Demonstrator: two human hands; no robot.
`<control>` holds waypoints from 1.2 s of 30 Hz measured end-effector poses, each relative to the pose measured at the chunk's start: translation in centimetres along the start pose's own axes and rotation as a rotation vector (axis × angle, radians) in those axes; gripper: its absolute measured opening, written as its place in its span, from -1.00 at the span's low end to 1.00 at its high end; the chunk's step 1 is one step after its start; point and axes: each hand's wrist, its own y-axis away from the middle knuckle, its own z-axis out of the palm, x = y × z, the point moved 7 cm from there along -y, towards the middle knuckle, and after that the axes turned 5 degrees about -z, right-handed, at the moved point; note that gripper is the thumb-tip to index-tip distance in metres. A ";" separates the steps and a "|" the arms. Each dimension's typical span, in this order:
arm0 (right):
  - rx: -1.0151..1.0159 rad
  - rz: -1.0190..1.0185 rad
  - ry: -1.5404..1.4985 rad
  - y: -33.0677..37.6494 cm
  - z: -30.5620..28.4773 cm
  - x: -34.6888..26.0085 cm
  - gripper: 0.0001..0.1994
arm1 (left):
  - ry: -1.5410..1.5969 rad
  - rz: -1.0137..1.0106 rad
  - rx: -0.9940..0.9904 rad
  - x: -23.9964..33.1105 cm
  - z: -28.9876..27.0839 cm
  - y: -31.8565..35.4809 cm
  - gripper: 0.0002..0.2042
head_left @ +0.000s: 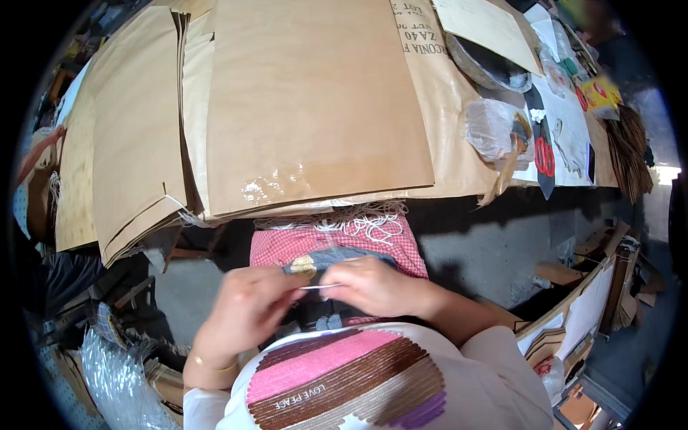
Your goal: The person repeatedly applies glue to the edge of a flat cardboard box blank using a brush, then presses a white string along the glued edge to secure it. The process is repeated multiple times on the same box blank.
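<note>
A short length of white string point(320, 287) runs taut between my hands, just above my lap. My left hand point(252, 295) pinches one end, its fingers curled and slightly blurred. On the other side my right hand point(373, 285) is closed on the string too. Beyond them, a loose bundle of white strings point(373, 222) lies across the red checked cloth point(287, 244) on my lap, by the table's near edge. A large brown paper sheet point(315, 100) covers the middle of the table, with a shiny wet-looking patch near its front edge.
Stacked brown paper point(136, 136) on the left overhangs the table edge, with string at its corner. To the right are a dark bowl point(487, 64) partly under a board, a plastic-wrapped lump point(494, 129) and red-handled scissors point(545, 158). Clear plastic strips point(118, 380) hang lower left.
</note>
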 end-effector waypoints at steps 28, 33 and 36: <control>0.514 0.498 0.384 3.6 -18.1 10.8 -0.91 | -0.141 -0.518 0.451 -19.9 -9.1 1.7 -0.90; 0.557 0.446 0.482 3.8 -18.1 10.5 -0.90 | -0.593 -0.548 0.455 -18.1 -7.9 1.3 -0.91; 0.549 0.618 0.066 4.7 -18.0 12.0 -0.88 | -1.060 -0.317 0.716 -11.6 -5.8 -0.1 -0.83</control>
